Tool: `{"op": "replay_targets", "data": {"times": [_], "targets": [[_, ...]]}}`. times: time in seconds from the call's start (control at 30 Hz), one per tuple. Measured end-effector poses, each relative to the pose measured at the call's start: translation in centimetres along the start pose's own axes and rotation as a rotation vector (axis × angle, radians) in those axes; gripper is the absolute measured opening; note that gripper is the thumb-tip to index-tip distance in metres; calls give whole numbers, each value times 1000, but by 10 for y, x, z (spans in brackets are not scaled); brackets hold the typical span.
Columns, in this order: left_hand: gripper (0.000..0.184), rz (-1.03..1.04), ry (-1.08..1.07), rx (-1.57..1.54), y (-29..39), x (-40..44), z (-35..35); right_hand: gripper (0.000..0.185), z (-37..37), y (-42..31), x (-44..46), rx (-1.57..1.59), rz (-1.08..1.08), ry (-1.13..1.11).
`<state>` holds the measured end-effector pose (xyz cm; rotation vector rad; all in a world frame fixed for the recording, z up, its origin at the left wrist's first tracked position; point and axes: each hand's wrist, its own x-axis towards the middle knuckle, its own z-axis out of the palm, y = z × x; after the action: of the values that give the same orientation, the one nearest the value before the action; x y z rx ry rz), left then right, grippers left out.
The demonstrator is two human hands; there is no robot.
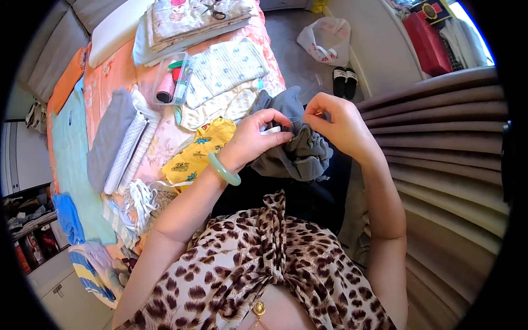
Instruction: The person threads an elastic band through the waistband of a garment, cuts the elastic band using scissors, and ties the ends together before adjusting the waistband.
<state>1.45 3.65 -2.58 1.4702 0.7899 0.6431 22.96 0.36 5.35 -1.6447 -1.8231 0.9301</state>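
Observation:
A bunched dark grey garment (297, 159) lies over my lap. My left hand (254, 137), with a pale green bangle on the wrist, is closed on its gathered edge, and a bit of white material (270, 131) shows between thumb and fingers. Just right of it, my right hand (338, 124) is raised at the garment's upper right, thumb and fingertips pinched together. Whatever is in that pinch is too small to make out. Left of the garment, a yellow printed cloth (201, 151) lies on the bed, near my left forearm.
On the bed, a clear plastic box (171, 80) holds thread spools. Scissors (214, 11) rest on folded bedding. Nearby are folded patterned cloths (225, 71), grey and white folded fabric (118, 140) and white elastic strips (140, 201). Curtains (440, 143) hang at right; slippers (345, 82) and a bag (325, 39) are on the floor.

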Motion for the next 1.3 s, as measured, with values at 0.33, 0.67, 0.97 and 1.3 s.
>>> {"op": "replay_targets", "data": {"times": [0.33, 0.67, 0.97, 1.3], "targets": [[12, 77, 134, -59, 16, -14, -12, 33, 16, 33, 27, 575, -66, 11], [9, 126, 125, -508, 27, -19, -14, 24, 19, 79, -24, 860, 237, -413], [10, 117, 178, -530, 27, -20, -33, 16, -4, 49, -32, 817, 316, -256], [13, 72, 244, -618, 20, -33, -31, 18, 16, 88, -68, 964, 442, -173]]}}
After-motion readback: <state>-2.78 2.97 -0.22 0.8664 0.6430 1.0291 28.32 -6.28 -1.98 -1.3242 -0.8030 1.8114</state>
